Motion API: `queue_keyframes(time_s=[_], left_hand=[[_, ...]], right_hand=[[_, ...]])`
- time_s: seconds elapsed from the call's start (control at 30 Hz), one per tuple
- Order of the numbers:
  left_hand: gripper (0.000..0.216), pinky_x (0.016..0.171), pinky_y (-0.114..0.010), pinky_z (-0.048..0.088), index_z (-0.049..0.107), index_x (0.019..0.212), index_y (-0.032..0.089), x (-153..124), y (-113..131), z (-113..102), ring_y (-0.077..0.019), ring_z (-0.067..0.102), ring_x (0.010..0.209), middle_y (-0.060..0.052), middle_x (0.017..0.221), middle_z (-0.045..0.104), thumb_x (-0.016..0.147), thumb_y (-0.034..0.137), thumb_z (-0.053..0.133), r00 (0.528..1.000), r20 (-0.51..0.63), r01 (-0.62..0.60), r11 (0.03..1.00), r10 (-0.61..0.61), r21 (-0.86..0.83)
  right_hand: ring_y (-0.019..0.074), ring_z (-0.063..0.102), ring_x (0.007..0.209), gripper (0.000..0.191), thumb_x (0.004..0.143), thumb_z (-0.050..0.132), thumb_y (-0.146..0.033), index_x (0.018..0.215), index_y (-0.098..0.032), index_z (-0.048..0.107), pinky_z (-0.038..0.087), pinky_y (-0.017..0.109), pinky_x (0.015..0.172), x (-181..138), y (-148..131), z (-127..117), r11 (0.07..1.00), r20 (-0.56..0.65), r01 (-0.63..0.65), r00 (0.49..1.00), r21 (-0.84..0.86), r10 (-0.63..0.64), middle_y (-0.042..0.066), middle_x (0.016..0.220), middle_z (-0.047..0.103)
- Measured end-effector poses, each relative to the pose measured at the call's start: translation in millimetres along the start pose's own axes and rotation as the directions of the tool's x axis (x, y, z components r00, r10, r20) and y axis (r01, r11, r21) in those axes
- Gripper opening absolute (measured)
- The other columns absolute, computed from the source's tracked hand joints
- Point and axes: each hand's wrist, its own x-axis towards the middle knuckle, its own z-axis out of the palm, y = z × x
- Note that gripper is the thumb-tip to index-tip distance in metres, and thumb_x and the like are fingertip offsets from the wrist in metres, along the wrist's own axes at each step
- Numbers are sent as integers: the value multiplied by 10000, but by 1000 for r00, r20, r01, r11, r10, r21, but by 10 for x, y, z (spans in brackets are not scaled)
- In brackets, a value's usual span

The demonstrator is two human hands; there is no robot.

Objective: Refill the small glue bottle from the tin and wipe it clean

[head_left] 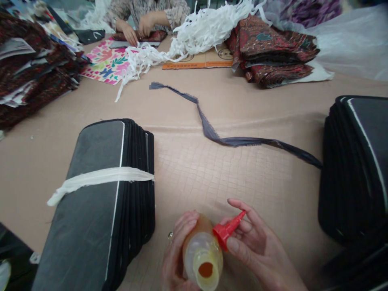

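A translucent plastic bottle [202,248] with amber contents stands low in the head view, its mouth uncovered and facing me. My left hand [178,250] wraps around its left side, a ring on one finger. Between the thumb and fingers of my right hand [254,242] is a red cone-shaped nozzle cap [228,229], lying on its side with the narrow tip pointing up and right. The cap's wide end is beside the bottle's shoulder, off the mouth. Part of the bottle's lower body is hidden from view.
Stacks of black panels stand left [91,153] and right [345,173], the left one tied with a white strip [103,178]. A dark fabric strip [233,141] crosses the table. Across it, a co-worker's hands [130,32] work beside white ribbons [209,28] and patterned fabric [273,40].
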Motion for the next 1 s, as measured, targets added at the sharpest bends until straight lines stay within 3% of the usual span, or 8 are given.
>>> queue_keyframes(time_s=[0.13, 0.33, 0.83, 1.0], left_hand=[[544, 998, -505, 444, 436, 1327, 222, 15, -18, -56, -314, 510, 1204, -132, 1252, 581, 843, 449, 539, 994, 107, -26, 999, 21, 48], [557, 1032, -435, 429, 410, 1334, 202, 16, -80, -93, -278, 472, 1239, -118, 1287, 550, 832, 383, 572, 975, 215, -61, 996, 46, 65], [577, 1023, -483, 423, 400, 1338, 213, 15, -131, -138, -302, 467, 1235, -128, 1311, 527, 805, 278, 612, 943, 332, -5, 994, -32, 108], [559, 1034, -472, 411, 404, 1328, 208, 19, -129, -130, -290, 471, 1225, -126, 1301, 528, 813, 285, 605, 949, 314, -6, 996, -23, 92]], right_hand=[[153, 623, 760, 713, 607, 801, -395, 1197, -251, 427, 501, 282, 708, -11, 21, -17, 1000, -10, -10, 1000, -28, 10, 11, 834, 656], [159, 633, 786, 717, 619, 799, -398, 1204, -262, 407, 494, 287, 753, -53, -3, -56, 999, 11, -22, 1000, -48, 22, 8, 854, 658], [167, 605, 794, 665, 652, 763, -438, 1195, -278, 415, 467, 296, 737, -114, -26, -127, 990, 96, -18, 995, -139, 31, -2, 841, 634], [162, 603, 828, 637, 671, 747, -439, 1198, -292, 422, 444, 304, 825, -132, -16, -123, 976, 7, 7, 1000, -217, -6, -2, 873, 642]])
